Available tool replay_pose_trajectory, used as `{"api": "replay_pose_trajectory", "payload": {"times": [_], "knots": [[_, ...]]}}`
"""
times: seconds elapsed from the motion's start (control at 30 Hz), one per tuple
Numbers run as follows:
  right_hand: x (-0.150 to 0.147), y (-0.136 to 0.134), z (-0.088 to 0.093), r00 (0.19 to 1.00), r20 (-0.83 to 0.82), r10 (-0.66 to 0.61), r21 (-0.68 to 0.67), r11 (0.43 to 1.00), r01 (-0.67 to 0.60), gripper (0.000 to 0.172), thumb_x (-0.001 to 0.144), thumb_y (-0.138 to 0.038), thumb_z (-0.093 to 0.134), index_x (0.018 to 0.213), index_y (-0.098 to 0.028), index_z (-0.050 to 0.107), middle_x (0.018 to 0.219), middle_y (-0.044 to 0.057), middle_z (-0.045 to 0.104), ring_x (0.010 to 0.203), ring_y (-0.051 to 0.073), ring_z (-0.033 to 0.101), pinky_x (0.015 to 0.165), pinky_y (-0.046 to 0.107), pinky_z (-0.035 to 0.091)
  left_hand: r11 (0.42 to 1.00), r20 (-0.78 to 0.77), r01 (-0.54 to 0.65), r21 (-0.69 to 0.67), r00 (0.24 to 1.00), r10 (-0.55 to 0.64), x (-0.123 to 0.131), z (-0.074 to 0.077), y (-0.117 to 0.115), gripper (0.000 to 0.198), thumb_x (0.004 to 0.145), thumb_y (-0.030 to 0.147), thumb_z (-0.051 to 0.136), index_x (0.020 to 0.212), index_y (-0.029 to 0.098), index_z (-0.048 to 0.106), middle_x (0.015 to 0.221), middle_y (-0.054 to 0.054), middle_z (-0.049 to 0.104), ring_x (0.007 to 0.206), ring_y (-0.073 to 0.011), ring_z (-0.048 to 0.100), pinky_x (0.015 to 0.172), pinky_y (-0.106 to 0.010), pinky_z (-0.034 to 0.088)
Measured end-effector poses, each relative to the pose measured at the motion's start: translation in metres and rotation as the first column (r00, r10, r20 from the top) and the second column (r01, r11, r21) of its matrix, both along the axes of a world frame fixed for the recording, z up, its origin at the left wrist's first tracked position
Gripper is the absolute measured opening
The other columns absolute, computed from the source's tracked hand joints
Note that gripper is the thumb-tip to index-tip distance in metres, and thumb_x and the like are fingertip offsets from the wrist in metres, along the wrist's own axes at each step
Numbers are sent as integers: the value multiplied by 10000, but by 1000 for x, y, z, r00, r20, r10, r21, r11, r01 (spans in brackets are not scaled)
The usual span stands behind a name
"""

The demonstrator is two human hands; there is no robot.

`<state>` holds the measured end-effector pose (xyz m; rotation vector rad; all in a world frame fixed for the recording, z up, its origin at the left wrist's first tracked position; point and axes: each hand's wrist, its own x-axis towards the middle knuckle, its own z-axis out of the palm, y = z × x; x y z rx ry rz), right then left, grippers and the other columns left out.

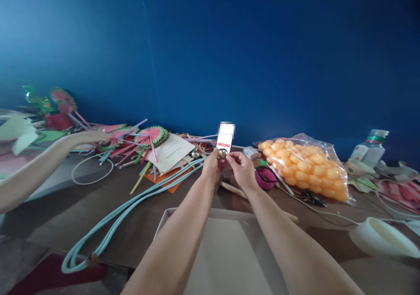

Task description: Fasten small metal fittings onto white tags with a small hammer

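A: Where is the shiny round piece (222,153) now?

B: Up at our fingertips, over the counter (131,238) and in front of the lit phone (226,134), just past the far edge of the pale box (229,251).

A: And how do our hands stand?

B: Our left hand (211,167) grips it from the left with bent fingers. Our right hand (242,167) pinches at its right edge, thumb and forefinger together. Whether something thin is caught in that pinch too, we cannot tell.

A: So how do we handle it well?

B: We probably do best to let the left be the anchor and the right make the small adjustments, with light fingertip pressure. Something that smooth could skid out if we squeeze hard.

A: Anything to mind around us?

B: The wooden stick (234,190) runs beneath our right forearm, and the purple container (266,179) is just beside our right hand, so we want our elbows quiet. The bag of orange balls (305,168) lies farther right. Another person's hand (96,137) is at the paper fans (153,137) side, well apart from ours.
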<state>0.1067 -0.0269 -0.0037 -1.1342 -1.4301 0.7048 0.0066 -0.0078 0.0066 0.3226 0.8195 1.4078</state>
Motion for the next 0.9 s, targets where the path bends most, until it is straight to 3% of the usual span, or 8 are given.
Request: {"api": "replay_pose_trajectory", "payload": {"times": [0.23,0.6,0.9], "knots": [[-2,-1,1,1000,-12,8,-15,1000,-9,268,749,-449,599,848,-201,613,616,6,616,503,137,519,479,261,422,1000,56,9,14,998,-10,-1,1,0,184,849,268,522,769,112,577,585,-6,547,433,-57,467,500,-190,447],[-1,-1,1,997,-82,14,-6,1000,-14,248,744,-426,612,853,-204,633,691,15,638,538,127,526,495,250,425,997,4,71,22,997,-71,-1,2,-2,116,804,229,571,751,127,554,577,0,527,458,-74,499,550,-210,470],[-2,0,2,992,-125,28,-28,999,-32,266,717,-437,646,844,-204,651,568,-28,565,439,87,435,441,232,353,996,-21,56,65,998,-54,-1,-3,2,104,752,224,609,738,139,550,596,1,548,489,-78,525,546,-203,454]]}}
